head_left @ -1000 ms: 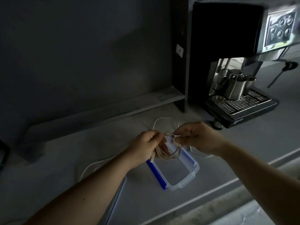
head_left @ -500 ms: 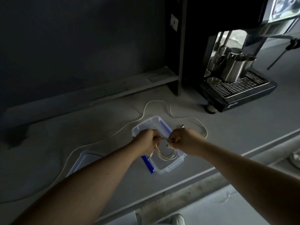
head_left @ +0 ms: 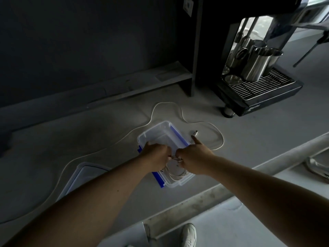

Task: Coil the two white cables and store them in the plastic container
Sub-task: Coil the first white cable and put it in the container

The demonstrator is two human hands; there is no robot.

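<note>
While both hands grip | coiled cable (head_left: pixel 175 169) under fingers (head_left: pixel 171 153), inside container (head_left: pixel 156 130)

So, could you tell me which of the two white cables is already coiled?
The coiled cable held by both hands over the plastic container; the other cable lies loose across the counter.

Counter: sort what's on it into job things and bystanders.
Job:
- coiled cable, both hands on it, left hand, right hand
- plastic container, open
- loose cable on the counter
- lid

Bystanders:
- coffee machine
- steel jugs on its grate
</note>
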